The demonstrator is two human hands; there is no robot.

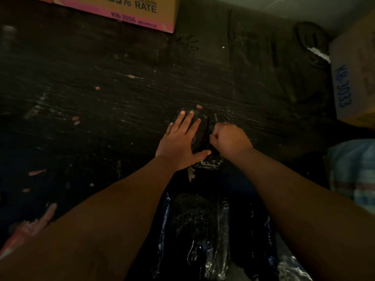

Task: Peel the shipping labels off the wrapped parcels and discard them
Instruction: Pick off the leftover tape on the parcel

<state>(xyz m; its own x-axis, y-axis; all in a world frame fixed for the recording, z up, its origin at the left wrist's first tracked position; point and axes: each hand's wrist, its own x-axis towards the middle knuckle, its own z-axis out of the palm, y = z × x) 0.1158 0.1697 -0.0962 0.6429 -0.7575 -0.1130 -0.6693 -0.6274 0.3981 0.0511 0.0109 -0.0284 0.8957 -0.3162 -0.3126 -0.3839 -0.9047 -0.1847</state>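
Dark floor [101, 110]; left hand [179, 142] flat on parcel [205, 136]; right hand [229, 139] pinching it

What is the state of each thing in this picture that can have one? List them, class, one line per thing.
Left hand: flat, fingers straight, pressing on the wrapped parcel.
Right hand: fingers curled, pinching the parcel's wrap.
Wrapped parcel: lying on the floor, held down; no label can be made out.
Pink printed box: standing on the floor, closed as far as it shows.
Brown box: standing at the right, partly out of frame.
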